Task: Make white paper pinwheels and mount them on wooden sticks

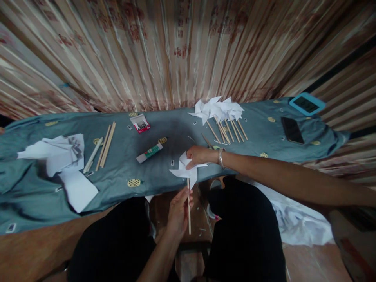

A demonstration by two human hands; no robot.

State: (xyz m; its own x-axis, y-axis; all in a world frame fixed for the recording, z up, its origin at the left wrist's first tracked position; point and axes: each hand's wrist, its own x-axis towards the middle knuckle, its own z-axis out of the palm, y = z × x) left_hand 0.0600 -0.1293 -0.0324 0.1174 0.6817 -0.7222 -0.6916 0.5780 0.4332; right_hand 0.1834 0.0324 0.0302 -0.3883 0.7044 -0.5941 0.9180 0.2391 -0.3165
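A white paper pinwheel [192, 175] on a thin wooden stick [189, 219] is between my hands at the front edge of the covered table. My left hand [179, 205] is closed around the stick, just below the paper blades. With its fingers bent at the pinwheel's centre, my right hand [196, 156] presses on the paper from above; a silver bracelet is on that wrist. Whether a pin sits under the fingertips is hidden. Beyond my right hand lie scissors [209, 141], partly covered by it. A glue stick [149, 153] rests to the left of the pinwheel.
Several pinwheels on sticks [219, 109] lie at the back. A red box of metal pins [141, 124], loose wooden sticks [108, 145], a white pen [93, 154] and paper sheets [78, 190] are leftward. A phone [292, 130] and blue-framed device [307, 103] lie right. A curtain hangs behind.
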